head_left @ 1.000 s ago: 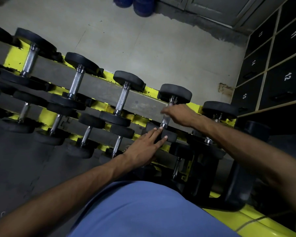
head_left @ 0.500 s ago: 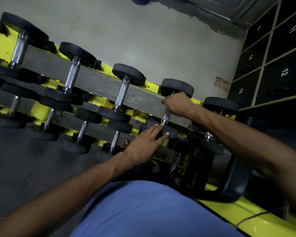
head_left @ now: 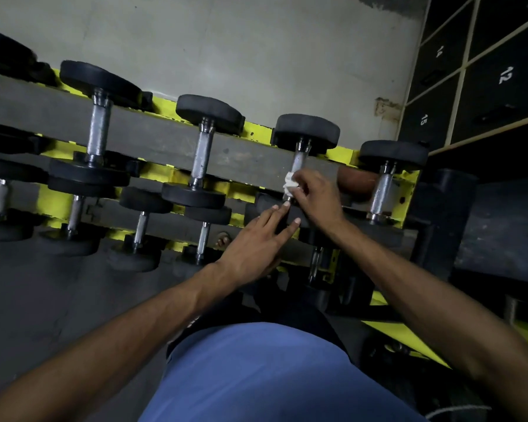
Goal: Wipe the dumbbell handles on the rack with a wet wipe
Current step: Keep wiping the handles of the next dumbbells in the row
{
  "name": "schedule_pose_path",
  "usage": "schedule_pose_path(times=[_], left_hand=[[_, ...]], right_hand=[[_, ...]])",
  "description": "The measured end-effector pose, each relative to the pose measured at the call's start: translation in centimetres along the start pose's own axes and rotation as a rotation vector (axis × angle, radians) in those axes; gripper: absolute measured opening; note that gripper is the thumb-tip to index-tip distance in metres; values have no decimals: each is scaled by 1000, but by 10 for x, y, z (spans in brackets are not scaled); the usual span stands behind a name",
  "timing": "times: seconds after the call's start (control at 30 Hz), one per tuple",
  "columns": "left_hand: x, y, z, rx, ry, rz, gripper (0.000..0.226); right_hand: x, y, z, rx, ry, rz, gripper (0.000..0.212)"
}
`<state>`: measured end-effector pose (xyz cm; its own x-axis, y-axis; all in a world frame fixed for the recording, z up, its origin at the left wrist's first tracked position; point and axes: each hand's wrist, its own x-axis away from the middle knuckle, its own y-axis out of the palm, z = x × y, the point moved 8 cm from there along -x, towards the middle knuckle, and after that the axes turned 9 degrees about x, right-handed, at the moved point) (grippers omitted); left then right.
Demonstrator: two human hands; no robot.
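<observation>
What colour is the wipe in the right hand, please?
White. The wipe, held by the right hand against the dumbbell handle, shows best in the head view.

The right hand (head_left: 317,199) has slid down the dumbbell handle (head_left: 297,161) from its far end toward its near end. The white wet wipe (head_left: 290,185) is now exposed.

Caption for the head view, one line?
Right hand presses a crumpled white wet wipe to a steel dumbbell handle; left hand touches its near black weight plate.
</observation>
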<state>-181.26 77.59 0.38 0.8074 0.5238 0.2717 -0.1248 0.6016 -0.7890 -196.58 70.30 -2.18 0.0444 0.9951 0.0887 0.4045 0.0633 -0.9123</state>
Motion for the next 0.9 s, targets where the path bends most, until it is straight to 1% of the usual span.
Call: schedule_pose_path(times=[0.07, 0.1, 0.2, 0.27, 0.33, 0.4, 0.43, 0.57, 0.6, 0.67, 0.7, 0.77, 0.83, 0.9], left_hand=[[1, -3, 2, 12, -2, -8, 87], [1, -4, 2, 15, -3, -12, 87], [1, -7, 4, -1, 5, -32, 86], [0, -8, 4, -16, 8, -35, 88], [0, -9, 4, -27, 2, -30, 89], [1, -8, 4, -30, -11, -27, 90], [1, -7, 4, -33, -19, -31, 90], [0, -4, 6, -36, -45, -34, 91], [-1, -4, 7, -41, -45, -22, 91], [0, -1, 9, -43, -60, -13, 92], [1, 0, 10, -41, -77, -10, 92], [1, 1, 12, -53, -110, 6, 93], [0, 3, 14, -62, -132, 6, 94], [0, 5, 15, -60, -166, 7, 96]], right_hand=[[7, 4, 19, -197, 247, 35, 21], [11, 6, 24, -237, 305, 54, 22], [16, 8, 31, -259, 372, 88, 20], [15, 16, 42, -228, 448, 22, 19], [8, 27, 48, -272, 516, -108, 20], [-2, 35, 48, -512, 624, -185, 19], [-11, 36, 48, -634, 683, -182, 21], [-44, 37, 58, -1032, 843, -67, 20], [-47, 43, 60, -1102, 866, -64, 21], [-38, 52, 58, -1185, 876, -108, 16], [-29, 51, 54, -1200, 874, -130, 12], [-13, 45, 48, -1210, 846, -160, 16], [-11, 37, 52, -1173, 809, -115, 17], [-15, 26, 56, -1088, 786, -17, 11]])
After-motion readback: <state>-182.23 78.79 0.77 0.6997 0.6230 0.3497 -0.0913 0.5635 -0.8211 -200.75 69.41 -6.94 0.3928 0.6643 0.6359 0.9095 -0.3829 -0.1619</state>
